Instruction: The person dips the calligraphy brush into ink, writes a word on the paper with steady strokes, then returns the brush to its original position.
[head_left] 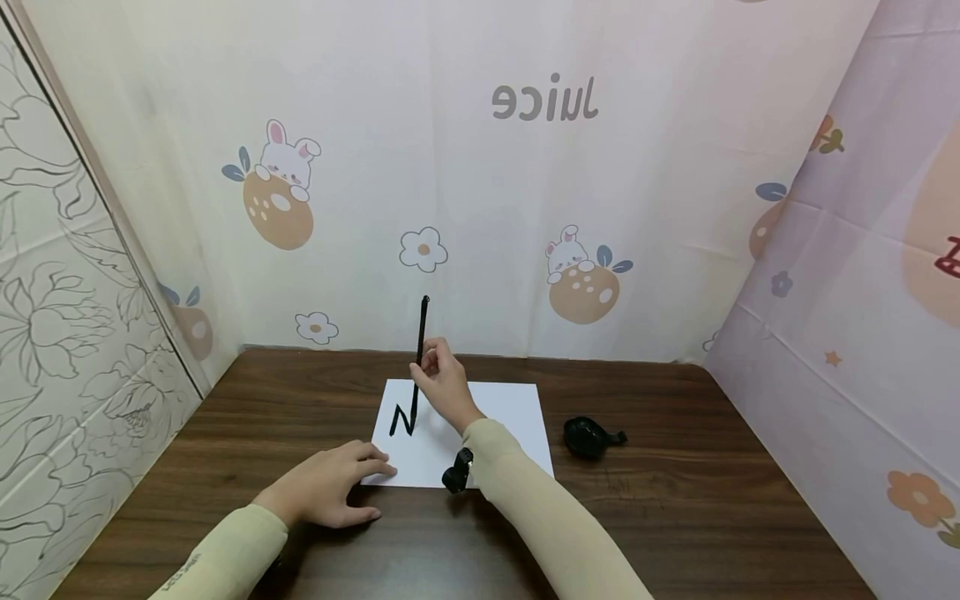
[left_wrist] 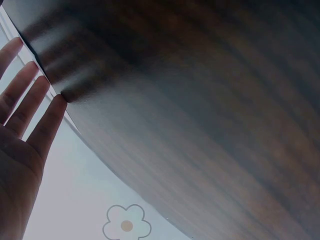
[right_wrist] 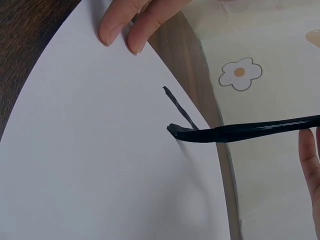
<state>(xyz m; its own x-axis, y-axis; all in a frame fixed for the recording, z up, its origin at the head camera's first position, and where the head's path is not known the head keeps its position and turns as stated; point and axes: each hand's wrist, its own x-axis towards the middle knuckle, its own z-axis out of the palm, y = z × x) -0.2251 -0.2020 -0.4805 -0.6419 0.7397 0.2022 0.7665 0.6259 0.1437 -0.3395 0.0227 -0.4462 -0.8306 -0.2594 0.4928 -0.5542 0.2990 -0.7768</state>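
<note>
Brush (head_left: 422,333) touches paper (head_left: 510,421) on a wood-grained table (head_left: 675,517), patterned cloth (head_left: 480,183) probably behind

place: curtained desk nook, room type unclear | bunny-print curtain (head_left: 480,183) | floral side panel (head_left: 60,250) | wood-grain table (head_left: 675,483)

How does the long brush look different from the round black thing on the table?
The brush is long and thin, while the round black thing is squat with a short stub on one side. The brush stands nearly upright, held in the right hand; the round black thing sits on the table beside the paper, with no hand on it. Both are black.
</note>
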